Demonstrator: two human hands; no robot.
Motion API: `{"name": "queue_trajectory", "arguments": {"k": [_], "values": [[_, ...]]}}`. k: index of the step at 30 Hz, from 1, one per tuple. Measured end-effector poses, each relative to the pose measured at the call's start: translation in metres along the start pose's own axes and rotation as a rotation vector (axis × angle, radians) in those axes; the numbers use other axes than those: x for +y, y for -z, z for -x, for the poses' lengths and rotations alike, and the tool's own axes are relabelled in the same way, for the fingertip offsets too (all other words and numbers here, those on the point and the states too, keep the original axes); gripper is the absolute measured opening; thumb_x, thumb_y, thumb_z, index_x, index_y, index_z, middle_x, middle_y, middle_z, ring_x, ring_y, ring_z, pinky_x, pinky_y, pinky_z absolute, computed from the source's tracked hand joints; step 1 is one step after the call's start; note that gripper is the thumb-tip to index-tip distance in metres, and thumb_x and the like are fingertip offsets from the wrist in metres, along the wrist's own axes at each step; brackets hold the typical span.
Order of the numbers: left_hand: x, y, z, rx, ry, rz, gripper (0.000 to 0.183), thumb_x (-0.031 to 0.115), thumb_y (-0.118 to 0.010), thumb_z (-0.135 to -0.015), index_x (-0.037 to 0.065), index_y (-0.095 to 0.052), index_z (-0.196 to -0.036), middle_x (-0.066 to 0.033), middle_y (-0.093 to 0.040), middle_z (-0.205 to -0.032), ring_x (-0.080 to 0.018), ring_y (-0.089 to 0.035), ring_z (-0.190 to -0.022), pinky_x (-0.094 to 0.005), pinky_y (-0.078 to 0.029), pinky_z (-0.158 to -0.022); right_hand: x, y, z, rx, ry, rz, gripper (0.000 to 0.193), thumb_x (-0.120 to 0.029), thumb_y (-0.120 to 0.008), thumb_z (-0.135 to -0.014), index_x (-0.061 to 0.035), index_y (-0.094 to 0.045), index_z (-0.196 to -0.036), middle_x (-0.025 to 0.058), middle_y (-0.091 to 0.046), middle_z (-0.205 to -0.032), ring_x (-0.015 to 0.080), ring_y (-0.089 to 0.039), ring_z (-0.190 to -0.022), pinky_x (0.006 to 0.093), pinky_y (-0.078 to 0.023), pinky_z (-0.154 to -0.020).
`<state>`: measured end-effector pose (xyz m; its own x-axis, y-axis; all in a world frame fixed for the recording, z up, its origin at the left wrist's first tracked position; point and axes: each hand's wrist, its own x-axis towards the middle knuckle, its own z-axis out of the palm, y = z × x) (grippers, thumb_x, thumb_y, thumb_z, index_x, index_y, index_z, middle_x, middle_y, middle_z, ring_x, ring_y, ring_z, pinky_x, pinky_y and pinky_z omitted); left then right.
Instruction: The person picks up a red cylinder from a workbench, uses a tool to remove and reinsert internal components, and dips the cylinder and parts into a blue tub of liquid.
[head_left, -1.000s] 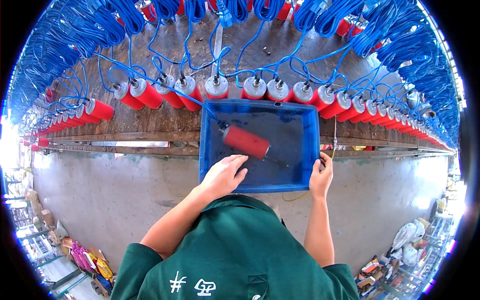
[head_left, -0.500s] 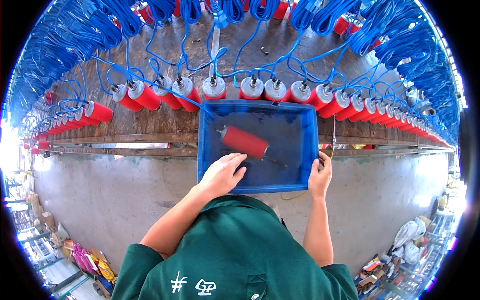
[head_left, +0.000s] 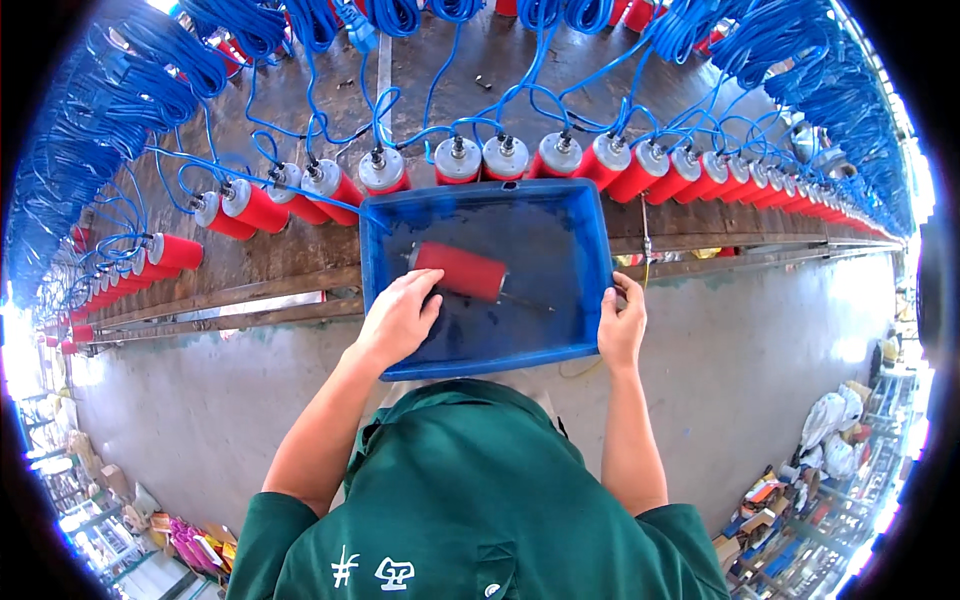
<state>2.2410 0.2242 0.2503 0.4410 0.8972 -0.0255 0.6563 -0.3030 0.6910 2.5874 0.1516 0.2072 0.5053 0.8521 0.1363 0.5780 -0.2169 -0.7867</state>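
From where I'm standing, a person in a green shirt (head_left: pixel 470 470) is working over a blue bin (head_left: pixel 490 362) at the edge of a brown tabletop (head_left: pixel 285 258). Inside the bin, a red cylinder (head_left: pixel 462 272) is lying on its side toward the left, slanting a little, with a thin rod (head_left: pixel 528 301) pointing out of its right end. The left hand (head_left: pixel 396 320) is reaching over the near left part of the bin, its thumb standing apart from loosely bent fingers; the fingertips are overlapping the cylinder's near side, though I cannot tell whether they are pressing on it. The right hand (head_left: pixel 622 325) is holding the bin's right wall, thumb and fingers closing narrowly about the rim. Just beyond the bin, a row of capped red cylinders (head_left: pixel 457 160) is curving along the tabletop, grey ends facing up, and blue cords (head_left: pixel 541 60) are running from their tops. Farther back, thick blue cable coils (head_left: pixel 250 25) are crowding the far side. Grey floor (head_left: pixel 740 340) is showing below the tabletop's edge, and white bags (head_left: pixel 838 430) are lying well off to the right.
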Motion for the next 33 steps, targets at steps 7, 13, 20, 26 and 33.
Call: {"name": "queue_trajectory", "arguments": {"k": [7, 13, 20, 26, 33], "values": [[-0.01, -0.004, -0.022, -0.073, -0.093, -0.098, 0.04, 0.011, -0.066, -0.096, -0.004, -0.063, -0.133, -0.0223, -0.066, -0.134, -0.0404, -0.06, -0.126, -0.0441, -0.048, -0.11, -0.006, 0.001, 0.0, 0.001, -0.006, -0.032, 0.025, -0.006, -0.06, -0.103, 0.001, -0.065, -0.127, 0.0162, -0.068, -0.116, 0.0281, -0.067, -0.103, 0.0389, -0.054, -0.092], [-0.012, -0.026, -0.054, -0.203, -0.297, -0.37, 0.062, 0.009, -0.077, -0.081, 0.002, -0.057, -0.14, -0.0172, -0.063, -0.136, -0.0383, -0.057, -0.131, -0.0444, -0.047, -0.112, 0.0, 0.001, 0.0, -0.001, -0.026, -0.044, 0.025, -0.005, -0.061, -0.102, 0.0007, -0.065, -0.126, 0.016, -0.068, -0.117, 0.0295, -0.067, -0.105, 0.0388, -0.054, -0.093], [-0.045, -0.056, -0.085, -0.375, -0.313, -0.658, 0.067, 0.014, -0.074, -0.083, 0.01, -0.053, -0.146, -0.0138, -0.059, -0.142, -0.0354, -0.059, -0.129, -0.0514, -0.045, -0.113, -0.003, 0.0, -0.001, -0.009, -0.036, -0.063, 0.025, -0.004, -0.061, -0.101, -0.0002, -0.065, -0.125, 0.0155, -0.067, -0.118, 0.0303, -0.067, -0.105, 0.0397, -0.054, -0.093], [-0.041, -0.061, -0.092, -0.386, -0.345, -0.786, 0.075, 0.015, -0.073, -0.084, 0.019, -0.047, -0.154, -0.0184, -0.058, -0.14, -0.0381, -0.06, -0.126, -0.0541, -0.045, -0.11, 0.0, 0.0, -0.002, -0.004, -0.036, -0.053, 0.024, -0.004, -0.062, -0.1, -0.0019, -0.064, -0.124, 0.0152, -0.067, -0.118, 0.0323, -0.067, -0.107, 0.0412, -0.054, -0.095], [-0.001, -0.031, -0.099, -0.564, -0.262, -0.831, 0.106, 0.029, -0.093, -0.067, 0.016, -0.042, -0.159, -0.0178, -0.062, -0.132, -0.0362, -0.064, -0.12, -0.0466, -0.053, -0.1, -0.001, 0.001, -0.003, -0.005, -0.021, -0.04, 0.026, -0.004, -0.064, -0.098, -0.0023, -0.064, -0.124, 0.0151, -0.067, -0.121, 0.0357, -0.063, -0.115, 0.0434, -0.051, -0.101]]}}
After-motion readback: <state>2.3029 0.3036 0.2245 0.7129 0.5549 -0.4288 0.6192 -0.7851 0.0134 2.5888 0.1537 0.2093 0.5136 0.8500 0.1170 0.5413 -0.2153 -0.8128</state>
